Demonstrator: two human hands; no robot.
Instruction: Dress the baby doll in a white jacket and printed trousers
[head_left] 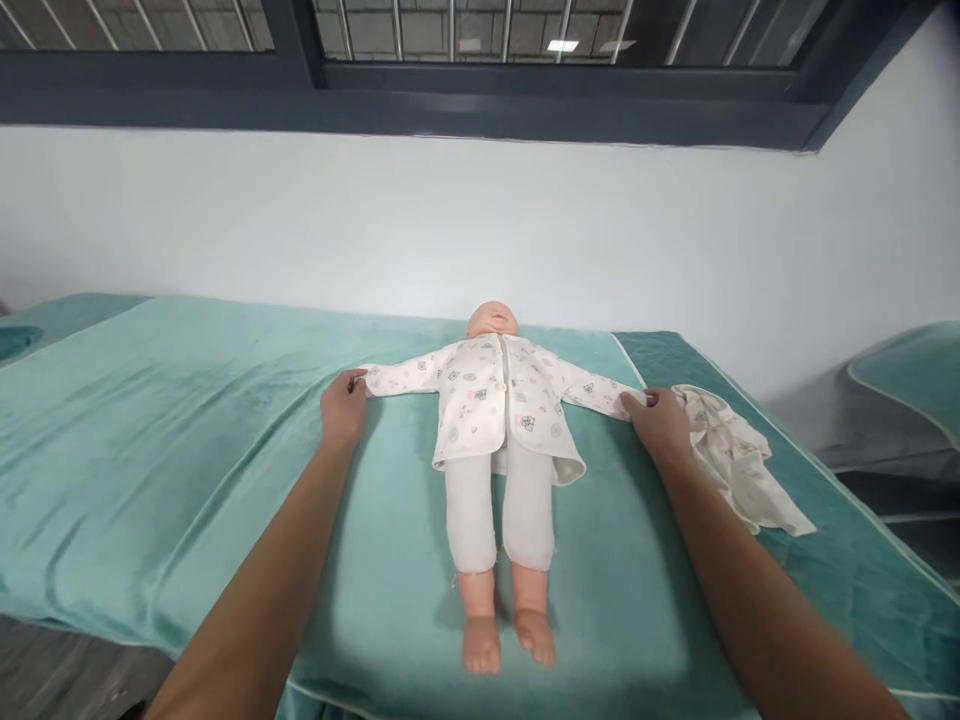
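Nearest, the doll (529, 515) lies on its back on the green bed (405, 600), bare feet (481, 645) toward the person; nothing visible anchors it, so an uneven tug could prob. skew or slide it. Beyond the legs, the jacket (469, 400) flares at the hem, fronts parted there; if its back panel is pinned under the doll's weight, a pull might strain seams or leave fabric bunched. The R hand (661, 425) has thumb + fingers pinched on one sleeve end, w/ a crumpled cloth (739, 455) just beside it (close enough to the wrist that a careless sweep could drag it along). The L hand (345, 405) pinches the other cuff (381, 380). No doll hands show, so can't tell if they're inside; if so, they could snag, or the arms get overstretched. Farthest, the head (493, 322) is near the wall (300, 220): too hard a shove that way might knock it.
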